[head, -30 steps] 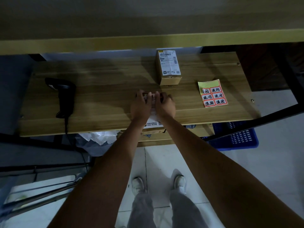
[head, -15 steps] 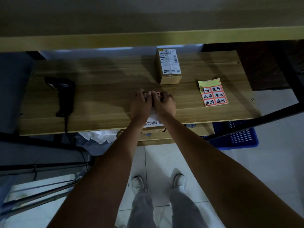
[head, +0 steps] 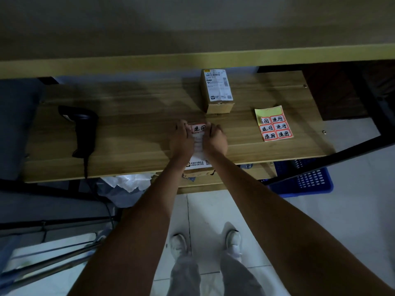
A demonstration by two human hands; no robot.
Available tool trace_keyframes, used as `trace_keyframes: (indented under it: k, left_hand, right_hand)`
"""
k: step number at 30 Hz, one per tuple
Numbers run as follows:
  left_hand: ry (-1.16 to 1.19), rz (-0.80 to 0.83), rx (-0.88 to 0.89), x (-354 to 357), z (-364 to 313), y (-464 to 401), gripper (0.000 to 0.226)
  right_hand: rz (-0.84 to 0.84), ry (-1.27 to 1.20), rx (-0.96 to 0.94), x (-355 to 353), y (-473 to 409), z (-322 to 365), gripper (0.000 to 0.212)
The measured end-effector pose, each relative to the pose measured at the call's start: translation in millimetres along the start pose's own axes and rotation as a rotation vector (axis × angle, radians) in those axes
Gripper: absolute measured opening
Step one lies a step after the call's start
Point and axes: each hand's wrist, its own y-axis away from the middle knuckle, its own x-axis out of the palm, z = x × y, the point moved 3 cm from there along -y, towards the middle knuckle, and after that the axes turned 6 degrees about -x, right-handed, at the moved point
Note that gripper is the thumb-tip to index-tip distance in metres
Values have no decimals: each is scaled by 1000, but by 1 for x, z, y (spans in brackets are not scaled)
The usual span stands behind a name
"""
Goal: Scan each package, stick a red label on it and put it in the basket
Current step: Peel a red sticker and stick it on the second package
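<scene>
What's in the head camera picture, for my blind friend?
The left hand and right hand press a red label onto a package at the front edge of the table. Another package, a label sheet and a scanner lie nearby; a blue basket stands below.

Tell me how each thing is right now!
Near cardboard package, flat at the wooden table's front edge, under both hands.
Red rectangular label, stuck on its far end.
Left hand, resting on package, left of label.
Right hand, resting on package, right of label.
Far cardboard package, flat, untouched, no red label visible.
Yellow sheet of red labels, six remaining.
Black handheld scanner, lying unheld.
Blue plastic basket, below the table.
</scene>
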Motion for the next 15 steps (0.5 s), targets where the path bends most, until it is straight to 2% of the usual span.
trace_keyframes:
  k: [2,5,8,10,12,15]
  left_hand:
    - [188,65,-65,-3,0,2,26]
    - [524,276,-172,-13,-3,9,27]
    - [566,420,-267,-25,6,6,49]
    - [498,354,-296,-36,18,0,51]
    - [499,236,-349,-52,24,7,36]
    - [425,199,-326,-65,24,41,29]
  right_hand:
    - [-2,-5,14,-3,1,2,45]
    - [26,-110,78,-5,4,1,46]
    - [91,-200,122,-16,9,1,54]
    - [122,-248,110,-27,12,-2,53]
    - [117,-265,35,-36,17,-11,56]
    - [156,-366,-51,-43,39,-35,41]
